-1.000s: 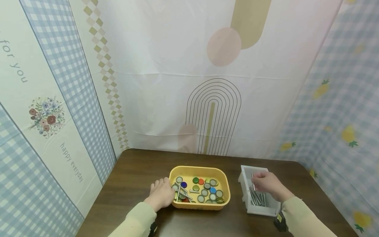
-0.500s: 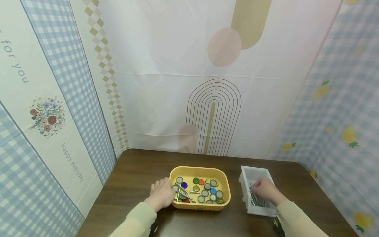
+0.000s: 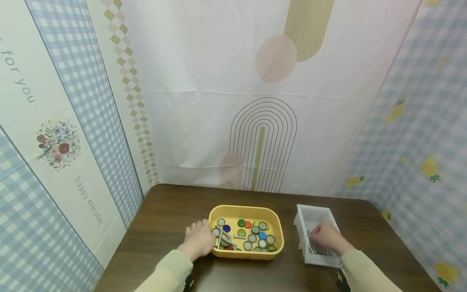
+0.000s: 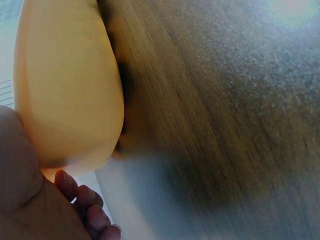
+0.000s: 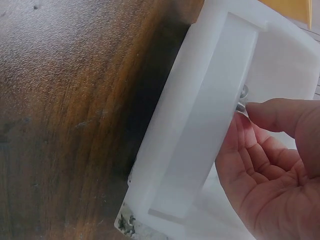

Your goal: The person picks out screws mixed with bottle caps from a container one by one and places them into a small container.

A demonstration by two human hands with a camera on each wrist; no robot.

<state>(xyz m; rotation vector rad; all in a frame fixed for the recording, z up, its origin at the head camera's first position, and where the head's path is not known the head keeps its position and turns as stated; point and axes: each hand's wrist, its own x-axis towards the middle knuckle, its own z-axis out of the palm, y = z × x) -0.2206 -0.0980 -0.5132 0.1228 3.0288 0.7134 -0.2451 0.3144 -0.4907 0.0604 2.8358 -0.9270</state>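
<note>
The yellow tray holds bottle caps and several metal pins. At its left end my left hand grips the wall; in the left wrist view, the thumb and curled fingers of that hand lie against the end of the tray. Inside the white bin, my right hand is lowered over a pile of metal pins. The right wrist view shows the thumb and fingertips of this hand pinching a metal pin, mostly hidden by the bin wall.
Both containers stand on a dark wooden table, the white bin to the right of the tray with a gap between. A patterned cloth hangs behind the table, with checked cloth at both sides.
My right hand has gone down and slightly left into the white bin; the upright pin it held a second ago no longer shows above the pile. My left hand has stayed in place.
</note>
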